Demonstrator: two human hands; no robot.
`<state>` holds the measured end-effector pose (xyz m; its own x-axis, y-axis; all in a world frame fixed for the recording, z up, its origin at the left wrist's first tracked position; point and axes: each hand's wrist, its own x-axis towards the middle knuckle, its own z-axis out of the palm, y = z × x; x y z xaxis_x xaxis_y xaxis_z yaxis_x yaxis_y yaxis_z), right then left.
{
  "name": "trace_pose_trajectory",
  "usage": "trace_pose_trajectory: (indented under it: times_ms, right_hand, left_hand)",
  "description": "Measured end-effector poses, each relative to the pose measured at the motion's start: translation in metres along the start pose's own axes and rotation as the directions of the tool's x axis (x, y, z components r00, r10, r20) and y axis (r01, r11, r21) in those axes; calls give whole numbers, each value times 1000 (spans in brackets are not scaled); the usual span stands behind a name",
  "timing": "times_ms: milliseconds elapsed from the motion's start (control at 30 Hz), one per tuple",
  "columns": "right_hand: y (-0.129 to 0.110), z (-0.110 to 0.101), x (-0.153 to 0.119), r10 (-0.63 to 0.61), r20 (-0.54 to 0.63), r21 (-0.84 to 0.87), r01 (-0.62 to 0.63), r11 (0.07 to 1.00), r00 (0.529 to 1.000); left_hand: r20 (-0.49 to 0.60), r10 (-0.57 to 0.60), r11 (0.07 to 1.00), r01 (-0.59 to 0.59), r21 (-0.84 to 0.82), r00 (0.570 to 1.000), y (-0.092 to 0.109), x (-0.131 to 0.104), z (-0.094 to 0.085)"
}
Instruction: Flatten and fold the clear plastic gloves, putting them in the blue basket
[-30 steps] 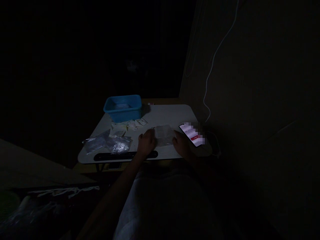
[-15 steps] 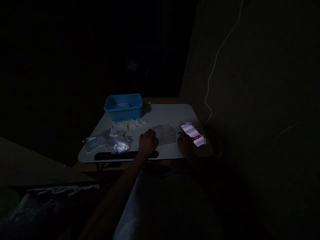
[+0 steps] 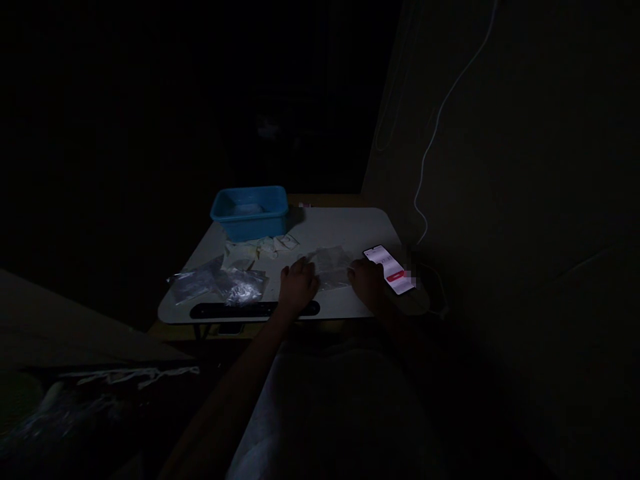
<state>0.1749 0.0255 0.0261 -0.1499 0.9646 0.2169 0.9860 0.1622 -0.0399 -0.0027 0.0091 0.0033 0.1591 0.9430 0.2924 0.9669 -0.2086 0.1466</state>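
Fingers of my left hand (image 3: 297, 288) and right hand (image 3: 369, 285) press flat on the clear bag's (image 3: 331, 265) edges, gripping nothing, on the white table (image 3: 330, 227); dark room.

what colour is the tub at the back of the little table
Blue. The tub stands at the far left of the white table, seen in the head view, the only view here.

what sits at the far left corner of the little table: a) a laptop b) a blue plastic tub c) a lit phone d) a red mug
b: the blue plastic tub stands at the far left corner of the table, while the lit phone lies on the right side next to the right hand.
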Motion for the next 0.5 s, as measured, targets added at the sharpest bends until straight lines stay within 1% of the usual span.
trace_pose_trajectory:
  times_ms: [100, 233, 333, 500]
  right_hand:
    - [-3, 1, 3, 11, 9, -28, -11, 1000, 1000]
    - [-2, 4, 1, 26, -1, -7, -26, 1000, 1000]
    - [1, 5, 1, 47, -9, 6, -47, 999, 999]
    - [2, 4, -1, 58, -33, 21, -57, 998, 998]
  left_hand:
    - [-8, -1, 1000, 1, -13, 1000, -1, 0, 2]
    - [-38, -28, 999, 27, -28, 999, 0, 0, 2]
    - [-39, -44, 998, 42, -38, 998, 0, 0, 1]
    - [-12, -3, 999, 2, -48, 1000, 0, 1, 1]
